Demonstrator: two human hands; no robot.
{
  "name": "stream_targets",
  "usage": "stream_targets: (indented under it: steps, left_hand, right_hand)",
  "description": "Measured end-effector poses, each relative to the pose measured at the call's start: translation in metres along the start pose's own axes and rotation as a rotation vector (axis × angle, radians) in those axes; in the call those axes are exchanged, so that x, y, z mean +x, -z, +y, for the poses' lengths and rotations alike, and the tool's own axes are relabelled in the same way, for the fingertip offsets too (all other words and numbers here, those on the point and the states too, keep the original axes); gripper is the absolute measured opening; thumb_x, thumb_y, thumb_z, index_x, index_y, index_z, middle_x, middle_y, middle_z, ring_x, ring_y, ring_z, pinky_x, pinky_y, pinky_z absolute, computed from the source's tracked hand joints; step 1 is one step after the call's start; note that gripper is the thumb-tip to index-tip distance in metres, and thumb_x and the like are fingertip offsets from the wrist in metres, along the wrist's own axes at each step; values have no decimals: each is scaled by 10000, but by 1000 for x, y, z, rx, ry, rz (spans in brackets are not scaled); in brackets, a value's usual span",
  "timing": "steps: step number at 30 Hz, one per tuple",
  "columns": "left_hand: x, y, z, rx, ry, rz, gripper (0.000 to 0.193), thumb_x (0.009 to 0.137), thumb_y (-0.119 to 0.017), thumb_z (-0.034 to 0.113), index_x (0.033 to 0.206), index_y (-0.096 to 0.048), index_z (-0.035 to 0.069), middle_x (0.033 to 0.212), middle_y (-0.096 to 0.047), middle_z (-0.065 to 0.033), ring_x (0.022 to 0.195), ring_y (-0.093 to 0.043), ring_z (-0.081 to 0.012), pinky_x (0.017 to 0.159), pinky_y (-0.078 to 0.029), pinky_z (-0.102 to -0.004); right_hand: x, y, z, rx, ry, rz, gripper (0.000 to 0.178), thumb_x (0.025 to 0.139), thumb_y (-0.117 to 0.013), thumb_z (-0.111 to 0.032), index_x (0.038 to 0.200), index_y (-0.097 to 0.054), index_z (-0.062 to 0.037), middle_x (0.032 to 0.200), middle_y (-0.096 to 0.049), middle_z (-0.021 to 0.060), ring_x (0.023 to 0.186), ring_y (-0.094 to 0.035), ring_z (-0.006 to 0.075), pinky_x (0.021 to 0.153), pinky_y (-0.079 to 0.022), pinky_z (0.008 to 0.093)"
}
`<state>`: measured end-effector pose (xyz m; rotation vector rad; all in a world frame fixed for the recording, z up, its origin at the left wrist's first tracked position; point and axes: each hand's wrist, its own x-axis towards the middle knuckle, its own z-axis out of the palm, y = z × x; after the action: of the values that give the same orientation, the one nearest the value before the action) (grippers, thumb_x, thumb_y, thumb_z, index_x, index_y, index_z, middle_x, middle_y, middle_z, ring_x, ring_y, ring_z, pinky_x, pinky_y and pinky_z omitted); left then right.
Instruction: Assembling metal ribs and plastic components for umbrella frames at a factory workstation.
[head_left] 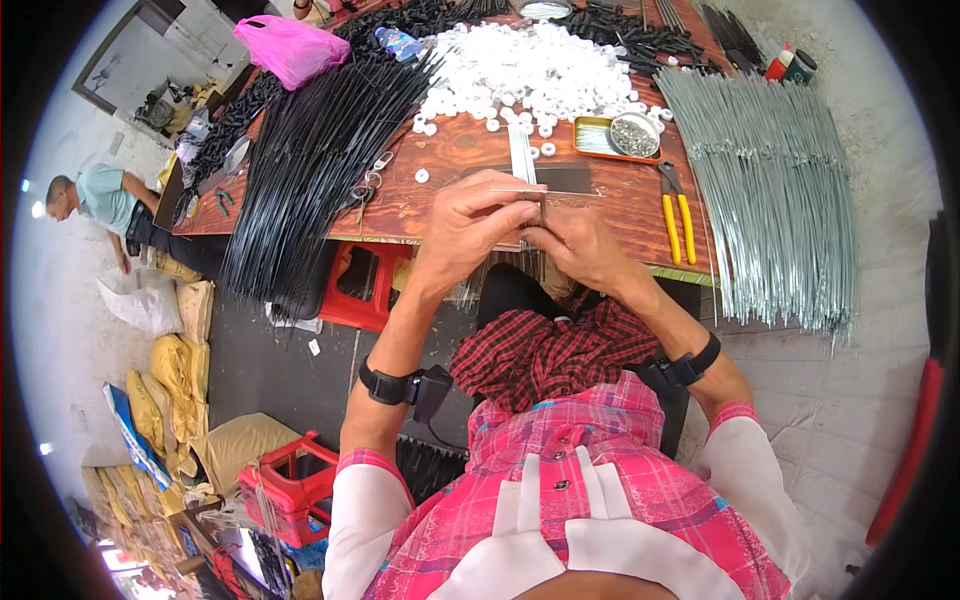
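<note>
My left hand point(472, 225) and my right hand point(590, 250) meet over the near edge of the wooden table. The left hand pinches a thin metal wire point(565, 191) that lies crosswise just above both hands. My right hand is closed beside it, thumb and fingers at a small dark piece between the hands; what exactly it grips is too small to make out. Just beyond the fingers lies a narrow bundle of pale rods point(521, 150). Thin rods also hang below the hands at the table edge.
White round rings point(530, 70) are heaped at the back. Black rods point(320, 150) lie left, silvery rods point(765, 190) right, both overhanging the table. Yellow-handled pliers point(678, 215), scissors point(362, 195) and a tin point(617, 138) are nearby. A red stool point(365, 300) stands below; another person point(105, 200) bends at far left.
</note>
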<state>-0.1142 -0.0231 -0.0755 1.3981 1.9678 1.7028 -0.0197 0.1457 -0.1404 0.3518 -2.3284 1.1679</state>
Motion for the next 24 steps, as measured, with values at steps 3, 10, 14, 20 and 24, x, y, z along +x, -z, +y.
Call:
stream_targets:
  steps: [3, 10, 14, 20, 24]
  left_hand:
    - [-7, 15, 5, 11, -4, 71, 181, 865, -705, 36, 1036, -761, 9, 954, -711, -75, 904, -656, -136, 774, -524, -273]
    - [-13, -13, -18, -112, -98, 31, 176, 860, -756, 100, 1021, -772, 30, 939, -704, -66, 888, -651, -163, 771, -508, -296]
    - [-22, -19, -6, -143, -36, 52, 199, 873, -751, 100, 1059, -771, 34, 948, -707, -66, 905, -650, -152, 790, -504, -295]
    - [-13, -9, -8, -129, -9, 80, 211, 867, -749, 114, 1067, -768, 49, 922, -698, -35, 883, -624, -118, 779, -495, -274]
    - [-11, 2, 2, -146, 67, 105, 212, 888, -702, 31, 1094, -726, -10, 1010, -684, -56, 925, -646, -97, 794, -537, -274]
  right_hand:
    - [11, -8, 0, -97, 20, -53, 191, 922, -645, -184, 963, -693, -3, 875, -671, 233, 817, -662, 400, 696, -500, 476]
    - [-11, 10, -28, -138, -102, -42, 195, 871, -706, -81, 1051, -687, -7, 936, -680, 193, 826, -671, 357, 733, -513, 437]
    - [-9, 17, -44, -53, -56, 10, 199, 860, -709, -53, 1047, -676, 4, 870, -657, 181, 728, -647, 346, 651, -496, 414]
    - [-1, 18, -26, -183, -24, -20, 159, 911, -652, -110, 1016, -685, 5, 855, -653, 184, 797, -637, 361, 702, -484, 445]
    - [14, 17, -28, -211, -21, -8, 156, 879, -699, -169, 927, -700, -20, 848, -670, 162, 793, -649, 346, 701, -499, 420]
